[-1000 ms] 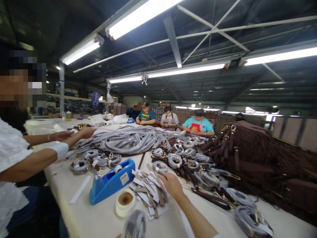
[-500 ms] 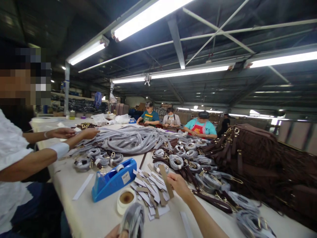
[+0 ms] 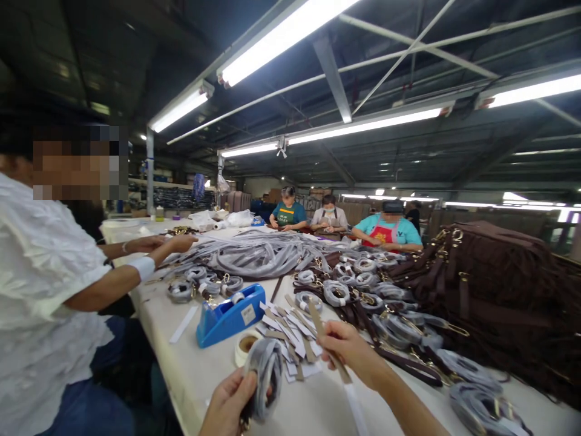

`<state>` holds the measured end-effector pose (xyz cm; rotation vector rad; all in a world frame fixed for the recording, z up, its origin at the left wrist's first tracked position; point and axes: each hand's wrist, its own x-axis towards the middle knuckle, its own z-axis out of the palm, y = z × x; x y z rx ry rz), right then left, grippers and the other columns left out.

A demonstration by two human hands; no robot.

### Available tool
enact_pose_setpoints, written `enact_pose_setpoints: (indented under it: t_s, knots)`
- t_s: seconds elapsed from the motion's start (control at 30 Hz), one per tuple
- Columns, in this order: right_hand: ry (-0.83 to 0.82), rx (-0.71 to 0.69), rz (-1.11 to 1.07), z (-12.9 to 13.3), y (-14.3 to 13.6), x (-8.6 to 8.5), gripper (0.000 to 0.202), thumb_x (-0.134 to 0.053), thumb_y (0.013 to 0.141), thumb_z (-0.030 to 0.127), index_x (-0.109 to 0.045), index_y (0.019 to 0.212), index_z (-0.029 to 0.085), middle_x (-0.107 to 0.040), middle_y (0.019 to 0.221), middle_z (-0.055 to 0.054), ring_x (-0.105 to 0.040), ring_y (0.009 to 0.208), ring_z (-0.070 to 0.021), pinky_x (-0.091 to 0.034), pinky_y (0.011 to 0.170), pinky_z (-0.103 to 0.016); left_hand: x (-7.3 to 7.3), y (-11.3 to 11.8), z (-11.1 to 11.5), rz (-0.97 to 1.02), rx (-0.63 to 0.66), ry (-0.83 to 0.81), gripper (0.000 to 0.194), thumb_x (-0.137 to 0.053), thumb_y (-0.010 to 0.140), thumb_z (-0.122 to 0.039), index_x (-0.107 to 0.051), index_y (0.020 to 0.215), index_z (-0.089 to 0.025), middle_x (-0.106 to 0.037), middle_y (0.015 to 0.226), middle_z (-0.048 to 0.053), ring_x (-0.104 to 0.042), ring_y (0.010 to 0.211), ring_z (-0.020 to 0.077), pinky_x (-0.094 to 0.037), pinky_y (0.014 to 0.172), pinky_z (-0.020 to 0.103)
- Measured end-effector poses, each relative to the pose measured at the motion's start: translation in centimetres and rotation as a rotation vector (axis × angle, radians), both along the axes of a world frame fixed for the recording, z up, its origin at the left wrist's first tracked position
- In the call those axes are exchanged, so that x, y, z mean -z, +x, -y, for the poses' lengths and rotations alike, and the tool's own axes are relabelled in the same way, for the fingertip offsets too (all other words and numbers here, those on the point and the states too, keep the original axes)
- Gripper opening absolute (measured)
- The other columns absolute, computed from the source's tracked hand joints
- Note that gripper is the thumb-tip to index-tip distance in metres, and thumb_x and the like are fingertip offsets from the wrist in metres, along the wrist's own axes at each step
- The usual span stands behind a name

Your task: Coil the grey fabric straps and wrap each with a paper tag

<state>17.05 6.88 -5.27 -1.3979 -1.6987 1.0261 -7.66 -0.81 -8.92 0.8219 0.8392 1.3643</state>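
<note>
Fingers [image 3: 338, 345] partly cover the paper strip [image 3: 323, 336], coiled strap [image 3: 267, 375] blurred

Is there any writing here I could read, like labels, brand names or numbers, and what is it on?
None of it can be read.
White label on the blue tape dispenser: print too small and blurred.
Yellow marking on the chest of the far person's green shirt: too small to make out.
Paper strips on the table: no print visible.
Grey coiled strap in the left hand and brown strip in the right hand: no writing shows.
</note>
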Motion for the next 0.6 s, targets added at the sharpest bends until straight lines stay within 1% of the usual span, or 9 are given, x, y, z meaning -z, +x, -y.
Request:
enact_pose_setpoints:
  t_s: [0.03,0.1,0.17,0.23,0.33,0.43,0.53,0.6]
  knots:
    - [-0.059,-0.072,-0.042,1.6,-0.5,-0.4,0.029,-0.052,0.073,0.043,-0.047,0.084,0.017,-0.057,0.075,-0.001,-0.052,0.058,-0.0114,-0.041,0.05,-0.023,-0.4,0.1,0.0,-0.015,0.0,0.004,0.055,-0.083,0.057,-0.06,-0.072,0.073,-0.008,-0.064,0.064,0.008,-0.055,0.061,0.0132,-0.04,0.06,0.021]
    - [-0.166,-0.175,-0.111,4.8,-1.3,-1.1,0.029,-0.054,0.071,0.043,-0.046,0.081,0.016,-0.054,0.069,0.001,-0.043,0.048,-0.0066,-0.031,0.041,-0.018,-1.0,0.2,-0.1,-0.044,0.022,0.002,0.055,-0.081,0.06,-0.06,-0.073,0.075,-0.008,-0.065,0.066,0.008,-0.056,0.063,0.0135,-0.041,0.061,0.021]
    - [-0.209,-0.184,-0.097,7.4,-2.2,-1.4,0.027,-0.051,0.073,0.042,-0.047,0.078,0.016,-0.051,0.06,0.003,-0.038,0.042,-0.0051,-0.026,0.037,-0.017,-1.3,0.3,-0.3,-0.058,0.058,0.0,0.055,-0.081,0.06,-0.06,-0.072,0.075,-0.008,-0.066,0.068,0.008,-0.055,0.063,0.0125,-0.04,0.061,0.02]
    - [-0.205,-0.152,-0.061,9.0,-2.9,-1.6,0.024,-0.048,0.075,0.041,-0.048,0.077,0.017,-0.047,0.051,0.005,-0.034,0.037,-0.0052,-0.024,0.035,-0.017,-1.4,0.4,-0.4,-0.067,0.087,0.002,0.055,-0.082,0.058,-0.06,-0.072,0.074,-0.008,-0.067,0.07,0.008,-0.054,0.062,0.0113,-0.039,0.06,0.019]
    - [-0.209,-0.113,-0.022,9.9,-3.5,-1.7,0.017,-0.046,0.076,0.033,-0.051,0.075,0.017,-0.041,0.043,0.007,-0.029,0.032,-0.0056,-0.02,0.033,-0.017,-1.6,0.7,-0.4,-0.093,0.102,0.001,0.055,-0.083,0.058,-0.059,-0.072,0.077,-0.008,-0.067,0.07,0.008,-0.054,0.061,0.0115,-0.041,0.06,0.02]
    - [-0.233,-0.038,0.042,9.8,-3.7,-1.6,0.011,-0.047,0.076,0.024,-0.054,0.072,0.017,-0.04,0.04,0.007,-0.03,0.032,-0.0066,-0.019,0.032,-0.018,-2.1,1.0,-0.2,-0.112,0.092,0.005,0.056,-0.084,0.057,-0.058,-0.073,0.08,-0.009,-0.067,0.068,0.007,-0.054,0.06,0.0116,-0.041,0.058,0.02]
    - [-0.22,0.019,0.085,9.7,-3.7,-1.7,0.011,-0.046,0.078,0.02,-0.054,0.071,0.017,-0.04,0.04,0.006,-0.031,0.032,-0.0071,-0.019,0.032,-0.018,-2.9,1.2,0.0,-0.102,0.066,0.012,0.054,-0.086,0.054,-0.055,-0.073,0.076,-0.008,-0.066,0.067,0.006,-0.054,0.058,0.0103,-0.041,0.055,0.019]
    - [-0.21,0.04,0.089,9.7,-3.6,-1.9,0.012,-0.047,0.079,0.019,-0.054,0.07,0.017,-0.039,0.04,0.007,-0.031,0.033,-0.0072,-0.02,0.032,-0.018,-3.2,1.1,0.0,-0.063,0.083,0.002,0.051,-0.087,0.055,-0.052,-0.073,0.073,-0.007,-0.066,0.067,0.006,-0.054,0.058,0.0095,-0.043,0.057,0.018]
